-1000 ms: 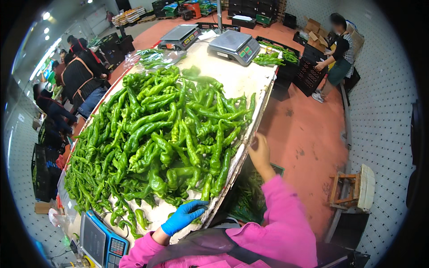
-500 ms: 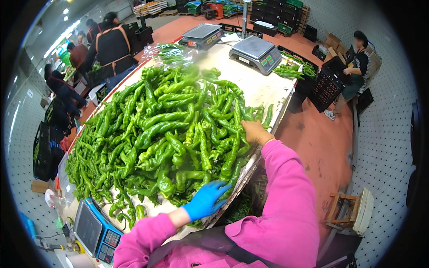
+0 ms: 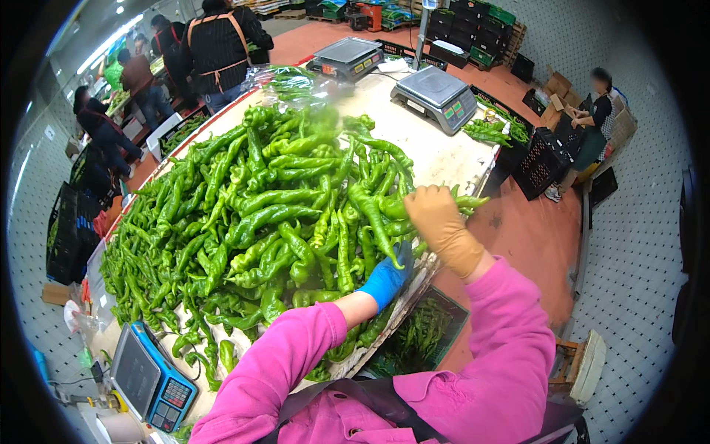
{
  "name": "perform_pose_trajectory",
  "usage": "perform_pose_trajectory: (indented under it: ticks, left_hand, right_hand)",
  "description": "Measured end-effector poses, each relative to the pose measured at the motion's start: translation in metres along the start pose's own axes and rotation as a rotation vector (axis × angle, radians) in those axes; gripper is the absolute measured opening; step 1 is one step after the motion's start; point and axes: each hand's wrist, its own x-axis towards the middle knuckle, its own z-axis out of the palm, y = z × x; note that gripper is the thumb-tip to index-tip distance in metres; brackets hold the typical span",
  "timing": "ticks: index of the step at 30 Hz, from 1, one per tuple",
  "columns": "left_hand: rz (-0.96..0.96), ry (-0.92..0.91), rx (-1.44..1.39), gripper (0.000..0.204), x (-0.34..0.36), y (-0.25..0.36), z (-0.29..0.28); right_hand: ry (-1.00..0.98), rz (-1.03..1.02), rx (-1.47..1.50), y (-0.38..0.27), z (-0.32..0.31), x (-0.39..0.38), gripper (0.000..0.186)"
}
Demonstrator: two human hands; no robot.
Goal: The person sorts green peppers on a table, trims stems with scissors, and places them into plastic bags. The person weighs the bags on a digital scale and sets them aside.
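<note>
A broad heap of long green peppers (image 3: 274,200) covers much of the table. My right hand (image 3: 441,223), in a tan glove, is closed round green peppers at the heap's right edge; one pepper tip sticks out past its knuckles. Just below it is my left hand (image 3: 386,283), in a blue glove, against the heap by the table's near right edge. The curved tip of a pepper (image 3: 376,220) crosses in front of the blue glove, and the left fingers are largely hidden.
A blue scale (image 3: 151,377) stands at the near left, and two grey scales (image 3: 435,96) (image 3: 346,55) at the far end. Under the table edge is a crate (image 3: 418,333) of green peppers. People work at the far left; another person (image 3: 595,118) stands by black crates at the right.
My left hand has moved right and up, close to my right hand. My right hand has closed on peppers and lifted slightly. The view has shifted a little, showing the crate below.
</note>
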Motion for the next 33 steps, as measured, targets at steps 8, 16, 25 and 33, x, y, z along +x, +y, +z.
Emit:
perform_pose_trajectory:
  ticks: [8, 16, 25, 33]
  left_hand:
    - [-0.129, -0.178, -0.347, 0.058, -0.015, -0.025, -0.012]
    - [-0.214, -0.13, -0.378, 0.063, -0.019, -0.028, -0.015]
    - [-0.316, -0.04, -0.5, 0.107, -0.025, -0.029, -0.015]
    - [-0.664, 0.234, -1.268, 0.112, -0.026, -0.044, -0.038]
  right_hand:
    - [-0.064, 0.235, 0.324, 0.078, -0.03, -0.07, 0.028]
    - [-0.972, 0.521, 0.811, 0.057, 0.011, -0.266, 0.054]
    - [-0.029, 0.837, 1.136, 0.007, 0.186, -0.129, 0.036]
    - [-0.147, 1.095, 1.681, -0.006, 0.253, -0.044, 0.044]
